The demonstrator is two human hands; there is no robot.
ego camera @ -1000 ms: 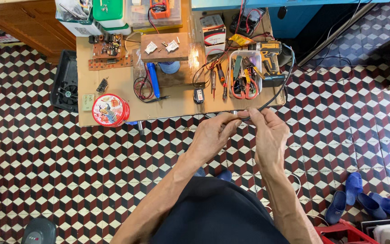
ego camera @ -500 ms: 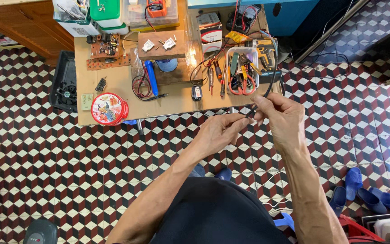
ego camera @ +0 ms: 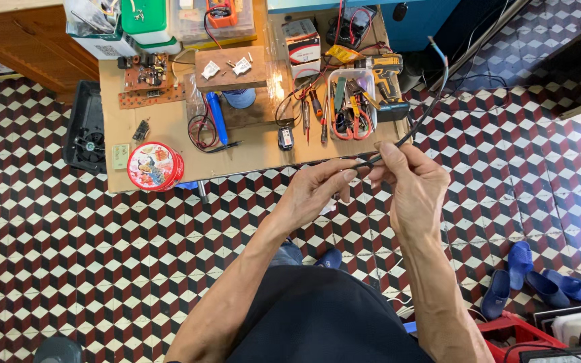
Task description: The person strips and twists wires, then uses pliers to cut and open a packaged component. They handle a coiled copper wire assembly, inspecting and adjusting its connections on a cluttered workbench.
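A low desk (ego camera: 169, 128) stands on a floor (ego camera: 102, 269) of red, black and white cube-pattern tiles, and it is crowded. Near its front left edge sits a round red tin (ego camera: 155, 166). Behind that lie a brown circuit board (ego camera: 146, 84), a coil of red and black leads (ego camera: 201, 131), a blue cylinder (ego camera: 218, 117) and a wooden block (ego camera: 230, 67) with small white parts on top. A clear tray (ego camera: 351, 104) holds pliers and cutters with red and yellow handles, and a yellow and black drill (ego camera: 388, 77) lies just beside it. Screwdrivers (ego camera: 311, 111) lie left of the tray. A black fan (ego camera: 89, 131) rests against the desk's left side. Blue slippers (ego camera: 526, 275) lie on the floor to the right, well apart from the hands.

Both hands are raised in front of the desk's near edge, forearms reaching forward from the body, nothing between them and the desk. A thin black cable (ego camera: 415, 124) runs from the hands up and to the right, its stripped end in the air over the floor beside the drill. The right hand (ego camera: 415, 191) has its grip closed on the cable, thumb and forefinger pinching it. The left hand (ego camera: 317, 191) pinches the same cable just beside, fingertips nearly touching the right hand's.
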